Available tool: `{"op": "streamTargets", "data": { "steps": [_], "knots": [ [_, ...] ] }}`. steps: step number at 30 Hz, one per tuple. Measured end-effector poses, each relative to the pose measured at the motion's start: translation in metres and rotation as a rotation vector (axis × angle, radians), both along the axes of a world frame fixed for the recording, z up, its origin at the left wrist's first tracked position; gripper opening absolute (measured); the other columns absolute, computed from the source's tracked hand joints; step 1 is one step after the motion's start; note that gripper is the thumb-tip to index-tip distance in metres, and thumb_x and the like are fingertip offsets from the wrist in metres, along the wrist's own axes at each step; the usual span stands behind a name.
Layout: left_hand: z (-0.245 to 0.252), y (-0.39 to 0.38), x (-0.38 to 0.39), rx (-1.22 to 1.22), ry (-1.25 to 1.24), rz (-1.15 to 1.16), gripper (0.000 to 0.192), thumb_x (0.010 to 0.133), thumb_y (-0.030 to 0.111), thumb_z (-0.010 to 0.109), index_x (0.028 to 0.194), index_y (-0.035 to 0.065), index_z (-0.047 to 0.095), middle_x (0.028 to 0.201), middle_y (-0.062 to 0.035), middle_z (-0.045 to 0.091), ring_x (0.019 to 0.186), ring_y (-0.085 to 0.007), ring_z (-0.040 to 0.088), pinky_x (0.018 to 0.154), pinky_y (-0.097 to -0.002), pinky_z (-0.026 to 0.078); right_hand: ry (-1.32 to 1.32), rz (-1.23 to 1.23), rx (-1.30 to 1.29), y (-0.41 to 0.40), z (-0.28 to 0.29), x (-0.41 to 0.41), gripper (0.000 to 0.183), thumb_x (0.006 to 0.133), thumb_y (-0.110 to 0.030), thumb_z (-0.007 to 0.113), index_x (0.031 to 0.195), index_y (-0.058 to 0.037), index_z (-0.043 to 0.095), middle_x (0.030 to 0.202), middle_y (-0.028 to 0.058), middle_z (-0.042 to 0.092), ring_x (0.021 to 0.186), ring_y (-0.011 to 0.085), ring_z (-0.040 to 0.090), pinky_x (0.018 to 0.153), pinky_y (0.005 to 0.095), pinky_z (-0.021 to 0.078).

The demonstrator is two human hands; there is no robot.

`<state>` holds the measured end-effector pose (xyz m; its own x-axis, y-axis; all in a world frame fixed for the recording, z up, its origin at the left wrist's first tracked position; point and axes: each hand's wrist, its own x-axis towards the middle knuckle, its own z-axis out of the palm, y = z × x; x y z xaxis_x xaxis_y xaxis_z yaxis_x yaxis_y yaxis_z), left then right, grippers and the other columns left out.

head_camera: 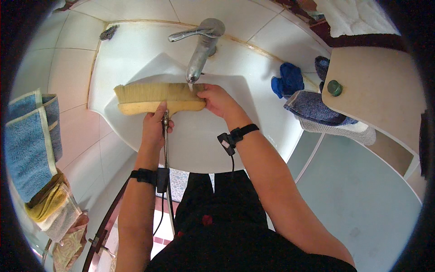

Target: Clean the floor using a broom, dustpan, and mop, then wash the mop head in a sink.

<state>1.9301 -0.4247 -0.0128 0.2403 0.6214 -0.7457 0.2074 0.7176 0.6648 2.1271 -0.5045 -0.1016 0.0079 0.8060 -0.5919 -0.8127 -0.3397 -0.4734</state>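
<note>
Below the chrome faucet (199, 61) lies a broom head with a yellow back (136, 108) and pale bristles (153, 93) pointing toward the tap. A thin stream of water (191, 87) falls on the bristles right of their middle. My left hand (153, 128) grips the broom at its neck, thumb on the back, where a thin metal handle (166, 149) joins and runs down past my wrist. My right hand (217, 100) pinches the right end of the bristles. All this is over the white washbasin (210, 142), whose drain is hidden.
A dark scouring pad (108, 32) sits on the basin's back left corner. Blue cloths (290, 80) lie at the right rim, near folded towels (316, 107) by a cabinet door (373, 91). More towels (30, 146) hang at left. Cabled straps (234, 136) circle both wrists.
</note>
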Motion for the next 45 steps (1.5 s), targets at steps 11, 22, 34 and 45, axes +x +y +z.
{"op": "streamTargets", "data": {
  "steps": [11,22,34,45],
  "knots": [
    [-0.011,-0.013,0.018,-0.071,-0.048,-0.043,0.035,0.092,0.035,0.065,0.100,0.0026,0.054,0.073,-0.0045,0.056,0.050,-0.0146,0.056,0.039,-0.0256,0.042,-0.370,0.002,-0.215,-0.009,-0.024,0.003,0.044,0.079,-0.017,0.077,0.115,0.0030,0.060,0.106,0.0108,0.066,0.094,0.0198,0.063,0.083,0.0302,0.0504],
    [-0.027,-0.013,0.025,-0.179,-0.071,-0.109,0.034,0.091,0.034,0.066,0.093,0.0029,0.054,0.069,-0.0039,0.056,0.047,-0.0145,0.056,0.038,-0.0264,0.043,-1.076,0.520,-0.460,0.000,0.010,0.011,0.058,0.085,-0.049,0.061,0.116,-0.0006,0.063,0.112,0.0198,0.066,0.104,0.0358,0.064,0.090,0.0434,0.0505],
    [-0.021,-0.020,0.036,-0.244,-0.090,-0.186,0.035,0.090,0.034,0.067,0.098,0.0021,0.055,0.076,-0.0059,0.059,0.050,-0.0162,0.058,0.040,-0.0275,0.044,-1.382,0.702,-0.340,0.002,0.052,0.010,0.063,0.086,-0.056,0.053,0.115,-0.0013,0.062,0.108,0.0203,0.066,0.101,0.0360,0.063,0.087,0.0421,0.0498],
    [-0.020,-0.020,0.044,-0.216,-0.143,-0.314,0.036,0.092,0.033,0.065,0.100,-0.0013,0.056,0.077,-0.0077,0.061,0.051,-0.0159,0.058,0.043,-0.0270,0.045,-1.374,0.695,-0.239,0.012,0.043,0.013,0.056,0.090,-0.050,0.053,0.116,-0.0009,0.060,0.109,0.0206,0.066,0.102,0.0373,0.063,0.088,0.0431,0.0487]
  ]
}}
